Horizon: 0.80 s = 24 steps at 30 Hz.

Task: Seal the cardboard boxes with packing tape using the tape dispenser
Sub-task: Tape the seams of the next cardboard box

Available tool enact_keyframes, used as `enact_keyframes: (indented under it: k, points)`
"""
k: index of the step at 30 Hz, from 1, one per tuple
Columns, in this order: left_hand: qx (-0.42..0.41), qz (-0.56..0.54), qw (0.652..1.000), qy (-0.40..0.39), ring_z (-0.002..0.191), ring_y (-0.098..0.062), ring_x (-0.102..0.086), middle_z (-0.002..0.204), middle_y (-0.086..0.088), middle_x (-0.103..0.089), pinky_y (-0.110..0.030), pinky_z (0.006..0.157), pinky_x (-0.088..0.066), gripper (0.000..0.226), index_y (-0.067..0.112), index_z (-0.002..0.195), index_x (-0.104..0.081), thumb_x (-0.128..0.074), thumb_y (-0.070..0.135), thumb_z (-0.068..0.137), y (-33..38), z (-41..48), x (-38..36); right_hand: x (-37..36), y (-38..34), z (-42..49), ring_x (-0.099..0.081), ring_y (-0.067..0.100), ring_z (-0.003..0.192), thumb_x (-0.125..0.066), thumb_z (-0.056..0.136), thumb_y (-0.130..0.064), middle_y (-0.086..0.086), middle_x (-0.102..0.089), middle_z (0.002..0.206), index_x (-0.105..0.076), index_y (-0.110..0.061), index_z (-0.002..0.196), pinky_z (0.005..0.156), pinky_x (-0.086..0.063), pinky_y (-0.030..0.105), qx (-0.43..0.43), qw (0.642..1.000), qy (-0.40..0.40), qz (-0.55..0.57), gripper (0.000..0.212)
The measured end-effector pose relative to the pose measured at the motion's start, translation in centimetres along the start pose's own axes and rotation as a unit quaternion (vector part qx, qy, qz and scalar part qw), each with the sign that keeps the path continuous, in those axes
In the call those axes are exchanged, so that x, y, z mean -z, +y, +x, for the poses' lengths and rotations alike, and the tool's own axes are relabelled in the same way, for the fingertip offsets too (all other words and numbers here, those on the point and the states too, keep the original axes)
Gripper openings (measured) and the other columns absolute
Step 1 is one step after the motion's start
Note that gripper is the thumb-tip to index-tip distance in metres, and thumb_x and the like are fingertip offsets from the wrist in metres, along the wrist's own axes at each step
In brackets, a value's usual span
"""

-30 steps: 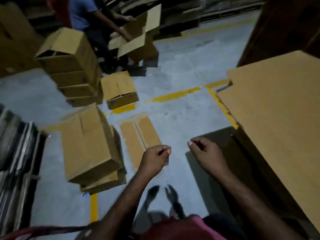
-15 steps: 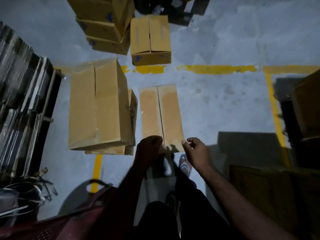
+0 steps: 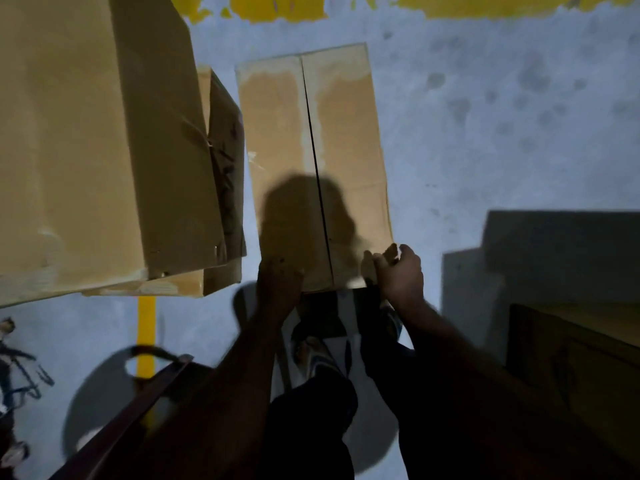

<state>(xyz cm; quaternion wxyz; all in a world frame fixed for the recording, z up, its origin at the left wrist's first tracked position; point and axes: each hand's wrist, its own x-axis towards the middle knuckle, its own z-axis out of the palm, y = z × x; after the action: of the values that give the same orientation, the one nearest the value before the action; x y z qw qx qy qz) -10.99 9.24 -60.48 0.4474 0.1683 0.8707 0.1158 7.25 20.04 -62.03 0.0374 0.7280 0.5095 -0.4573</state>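
A flat box (image 3: pixel 311 161) lies on the floor (image 3: pixel 485 133), its middle slit bare, no tape on it. The left hand (image 3: pixel 278 282) and right hand (image 3: pixel 398 275) both grip its near edge. I see no tape tool. All the taping is left.

Left stacked boxes (image 3: pixel 86 143) cut off; hands' grip blurred.
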Motion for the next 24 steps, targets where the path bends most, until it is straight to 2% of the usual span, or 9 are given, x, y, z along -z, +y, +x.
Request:
enact_keyframes:
  k: [3,5,7,9,12,16,18,20,24]
  points:
    - [0.055,-0.041,0.998,0.005,0.13,-0.039,-0.048,0.141,-0.016,-0.049,-0.046,0.101,-0.047,0.085,0.011,0.152,-0.033,-0.074,0.023,0.078,-2.6,2.4,-2.9,-2.7,2.2,3.5,-0.058,0.04,0.11,-0.069,0.077,-0.046,0.02,-0.055,0.122,-0.042,-0.003,0.128,0.089,-0.05,0.045,-0.042,0.999,-0.027,-0.016,0.073]
    - [0.073,-0.069,0.995,0.028,0.12,-0.033,-0.053,0.134,-0.009,-0.051,-0.037,0.083,-0.046,0.088,0.018,0.153,-0.029,-0.075,0.018,0.078,-2.9,2.8,-3.6,-3.5,2.2,4.8,-0.061,0.036,0.106,-0.071,0.073,-0.04,0.017,-0.06,0.117,-0.043,-0.003,0.122,0.088,-0.051,0.039,-0.067,0.995,-0.061,-0.034,0.068]
    - [0.087,-0.089,0.991,0.04,0.12,-0.035,-0.053,0.136,-0.01,-0.05,-0.037,0.083,-0.045,0.086,0.021,0.153,-0.03,-0.074,0.018,0.079,-2.3,2.9,-3.5,-3.0,1.5,5.0,-0.064,0.033,0.1,-0.07,0.066,-0.036,0.016,-0.064,0.112,-0.048,-0.002,0.115,0.084,-0.052,0.036,-0.074,0.994,-0.062,-0.042,0.063]
    - [0.048,-0.093,0.993,0.053,0.121,-0.036,-0.054,0.137,-0.012,-0.053,-0.038,0.09,-0.048,0.084,0.022,0.151,-0.037,-0.074,0.027,0.075,-1.6,2.1,-2.2,-1.1,0.4,4.4,-0.063,0.034,0.097,-0.067,0.062,-0.034,0.015,-0.063,0.106,-0.049,-0.005,0.108,0.081,-0.053,0.037,-0.039,0.997,-0.049,-0.05,0.057]
    - [-0.027,-0.084,0.993,0.078,0.125,-0.027,-0.053,0.142,-0.007,-0.053,-0.03,0.09,-0.042,0.078,0.023,0.15,-0.043,-0.076,0.04,0.081,0.7,-0.2,2.0,3.1,-2.9,2.3,-0.062,0.034,0.089,-0.062,0.056,-0.058,0.014,-0.061,0.099,-0.052,-0.012,0.101,0.075,-0.054,0.039,0.054,0.998,0.003,-0.026,0.066]
    - [-0.103,-0.11,0.982,0.117,0.128,-0.024,-0.051,0.14,-0.001,-0.054,-0.041,0.106,-0.044,0.084,0.048,0.135,-0.049,-0.073,0.083,0.063,6.7,-1.5,8.7,10.0,-10.6,-0.9,-0.059,0.027,0.094,-0.076,0.061,-0.064,0.013,-0.051,0.113,-0.049,-0.018,0.121,0.077,-0.05,0.032,0.167,0.985,0.031,0.023,0.08]
    - [-0.142,-0.084,0.979,0.12,0.128,-0.025,-0.043,0.139,-0.003,-0.049,-0.033,0.106,-0.03,0.076,0.046,0.134,-0.054,-0.078,0.074,0.068,10.5,-3.6,12.3,13.5,-14.5,-2.5,-0.055,0.025,0.104,-0.082,0.063,-0.06,0.011,-0.041,0.121,-0.047,-0.03,0.134,0.091,-0.047,0.031,0.223,0.975,0.018,-0.005,0.084]
    - [-0.163,-0.064,0.975,0.135,0.126,-0.03,-0.04,0.136,-0.01,-0.048,-0.028,0.095,-0.025,0.064,0.037,0.132,-0.058,-0.078,0.062,0.076,13.8,-5.7,15.4,16.5,-17.3,-3.9,-0.052,0.029,0.116,-0.084,0.064,-0.056,0.01,-0.036,0.124,-0.05,-0.037,0.134,0.101,-0.045,0.035,0.254,0.967,0.023,-0.021,0.08]
    - [-0.181,-0.104,0.969,0.135,0.122,-0.029,-0.053,0.127,-0.004,-0.06,-0.048,0.103,-0.046,0.07,0.053,0.117,-0.053,-0.077,0.08,0.057,18.1,-8.6,19.0,20.8,-20.4,-7.0,-0.051,0.036,0.118,-0.085,0.066,-0.049,0.012,-0.037,0.125,-0.054,-0.033,0.128,0.102,-0.046,0.043,0.266,0.962,0.056,-0.037,0.071]
